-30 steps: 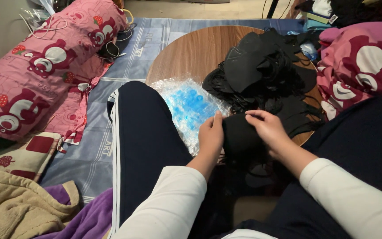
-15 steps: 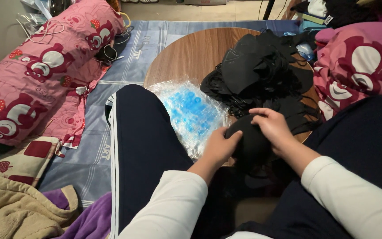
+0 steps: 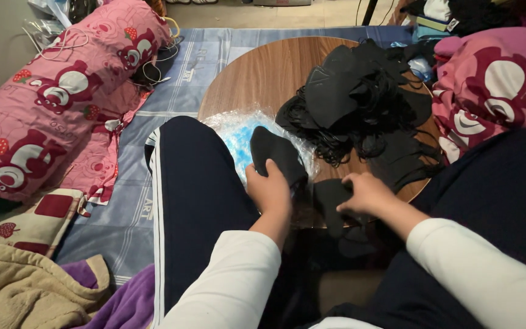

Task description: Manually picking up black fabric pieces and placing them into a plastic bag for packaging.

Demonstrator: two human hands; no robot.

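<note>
Left hand [image 3: 269, 190] of mine is closed around the lower edge of a small black folded fabric face mask [image 3: 278, 155], thumb and fingers pinched together on it, so it stands up from my grip toward twelve o'clock over the crinkled clear plastic bag with blue showing through it [image 3: 238, 131]. My right hand [image 3: 366, 194] lies at three o'clock from the left, fingers spread and pressing down on another flat black mask piece [image 3: 331, 198] at the near edge of the round wooden tabletop [image 3: 257, 76]; it rests on the cloth rather than gripping it. At one o'clock sits the loose heap of black masks with thin ear loops [image 3: 360, 97], the loops tangled together. I judge the mask very light, soft and limp, not fragile and not slippery, but floppy enough to sag if held by one corner. The folded edge or the middle of the body looks the best place to hold; the thin loops would likely snag on the heap.
</note>
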